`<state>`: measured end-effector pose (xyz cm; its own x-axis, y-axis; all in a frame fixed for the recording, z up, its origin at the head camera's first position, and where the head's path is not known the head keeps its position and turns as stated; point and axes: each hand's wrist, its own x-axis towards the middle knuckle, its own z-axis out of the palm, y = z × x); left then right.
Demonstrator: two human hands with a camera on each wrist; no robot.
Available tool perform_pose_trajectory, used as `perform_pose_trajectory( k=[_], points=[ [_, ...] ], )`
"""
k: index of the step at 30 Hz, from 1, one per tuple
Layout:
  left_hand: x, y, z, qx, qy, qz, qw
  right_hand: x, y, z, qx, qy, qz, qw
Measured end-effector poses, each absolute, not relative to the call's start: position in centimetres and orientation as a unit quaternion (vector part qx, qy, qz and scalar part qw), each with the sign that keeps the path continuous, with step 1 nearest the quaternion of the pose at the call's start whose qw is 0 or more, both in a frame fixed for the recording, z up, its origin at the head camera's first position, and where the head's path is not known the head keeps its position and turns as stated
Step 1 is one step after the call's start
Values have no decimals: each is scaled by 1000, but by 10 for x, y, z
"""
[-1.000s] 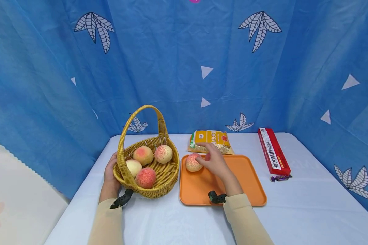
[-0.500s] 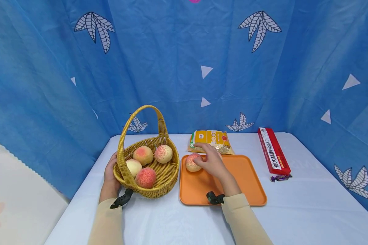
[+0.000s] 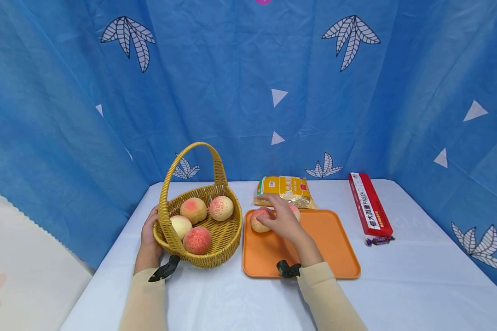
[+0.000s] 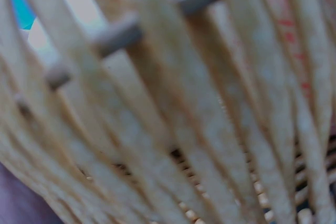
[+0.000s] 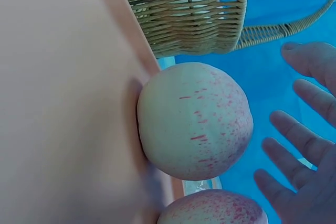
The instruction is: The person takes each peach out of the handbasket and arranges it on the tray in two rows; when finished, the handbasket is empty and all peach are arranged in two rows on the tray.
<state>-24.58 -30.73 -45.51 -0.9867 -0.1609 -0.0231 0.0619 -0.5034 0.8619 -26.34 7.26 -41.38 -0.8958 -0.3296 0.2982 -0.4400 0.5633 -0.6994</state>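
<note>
Above an orange tray (image 3: 331,239) on the white-covered desk (image 3: 422,280), my right hand (image 3: 284,219) hovers with its fingers spread, near a red-speckled peach (image 3: 257,224) lying in the tray's far left corner. A second peach (image 3: 295,212) shows partly behind that hand. My left hand (image 3: 149,233) rests against the left side of a wicker basket (image 3: 209,262) containing four peaches (image 3: 196,240); I cannot tell whether its fingers curl round the rim. Behind the tray lies a yellow packet (image 3: 287,185).
</note>
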Motion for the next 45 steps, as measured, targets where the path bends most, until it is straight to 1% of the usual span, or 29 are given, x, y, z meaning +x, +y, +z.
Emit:
perform_pose_trajectory(
  k=[14, 20, 30, 38, 45],
  points=[
    [-247, -308, -455, 55, -497, -864, 59, -260, 63, -411, 246, -875, 411, 71],
    [-246, -309, -455, 42, -498, -864, 64, -258, 60, -408, 249, -873, 413, 73],
    [-246, -309, -457, 46, -512, -855, 67, -256, 54, -405, 269, -868, 408, 82],
    [-246, -310, -458, 41, -506, -859, 70, -253, 51, -404, 279, -867, 406, 74],
    [-246, -309, -458, 48, -505, -859, 68, -251, 47, -405, 284, -871, 392, 86]
  ],
)
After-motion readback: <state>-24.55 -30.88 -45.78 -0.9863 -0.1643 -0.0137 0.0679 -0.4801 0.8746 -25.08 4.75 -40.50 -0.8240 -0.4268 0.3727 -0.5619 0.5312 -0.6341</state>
